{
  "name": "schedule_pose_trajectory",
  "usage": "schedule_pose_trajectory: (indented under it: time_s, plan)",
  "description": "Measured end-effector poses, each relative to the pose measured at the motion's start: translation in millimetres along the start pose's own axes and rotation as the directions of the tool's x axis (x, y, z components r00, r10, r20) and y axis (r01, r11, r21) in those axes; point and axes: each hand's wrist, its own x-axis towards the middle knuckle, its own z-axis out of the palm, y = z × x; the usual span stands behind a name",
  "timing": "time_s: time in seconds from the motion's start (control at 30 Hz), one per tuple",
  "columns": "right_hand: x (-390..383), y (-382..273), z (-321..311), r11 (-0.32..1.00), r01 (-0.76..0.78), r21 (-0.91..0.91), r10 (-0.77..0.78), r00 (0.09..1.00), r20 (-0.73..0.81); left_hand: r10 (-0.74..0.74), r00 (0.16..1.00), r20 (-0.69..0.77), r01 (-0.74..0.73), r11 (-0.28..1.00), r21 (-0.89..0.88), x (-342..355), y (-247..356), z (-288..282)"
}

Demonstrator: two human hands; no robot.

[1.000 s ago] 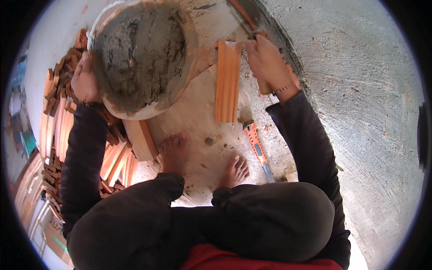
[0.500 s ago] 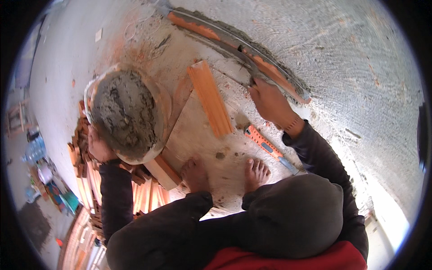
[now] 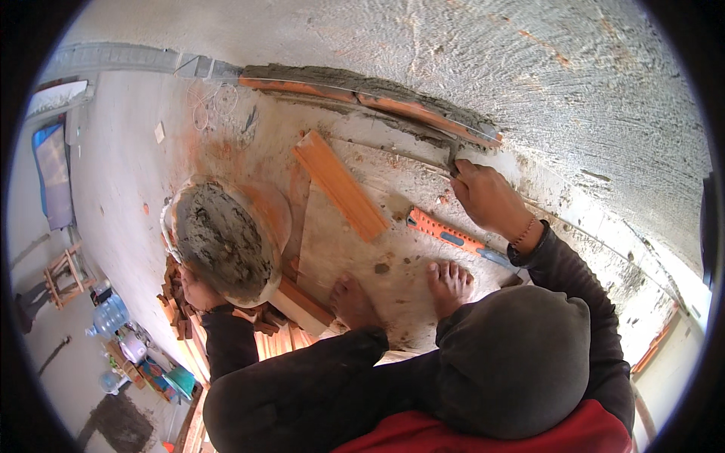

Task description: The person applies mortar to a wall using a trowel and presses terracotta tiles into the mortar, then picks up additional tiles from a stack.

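Well, right hand (image 3: 489, 198) outstretched with trowel (image 3: 453, 152)

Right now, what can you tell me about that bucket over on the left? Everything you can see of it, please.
The bucket is round, with a pale rim and an outer wall smeared orange-brown; it may be plastic. Rough grey mortar fills much of its mouth, and a whitish handle lies along its left side. It is beside a pile of orange-brown pieces; whether it tilts is hard to tell. The person's left hand touches its near left edge.
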Motion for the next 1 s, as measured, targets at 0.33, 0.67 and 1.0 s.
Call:
schedule_pose_trajectory:
  time_s: [0.33, 0.67, 1.0]
  plan:
    - [-14.1, 3.9, -16.7, 0.998, -0.06, 0.027, 0.057, 0.994, 0.09, 0.069, 0.993, 0.091, -0.09, 0.963, 0.253, 0.6, 5.6, -2.8]
    - [-47.7, 16.5, -27.4, 0.972, 0.216, -0.088, -0.214, 0.976, 0.034, 0.562, 0.827, -0.02, -0.473, 0.714, 0.516, -29.4, 94.6, 45.2]
    - [-36.9, 2.1, -4.3, 0.801, 0.599, 0.004, -0.595, 0.796, 0.114, -0.174, 0.489, 0.855, 0.07, 0.985, 0.16, -124.8, 188.6, 219.9]
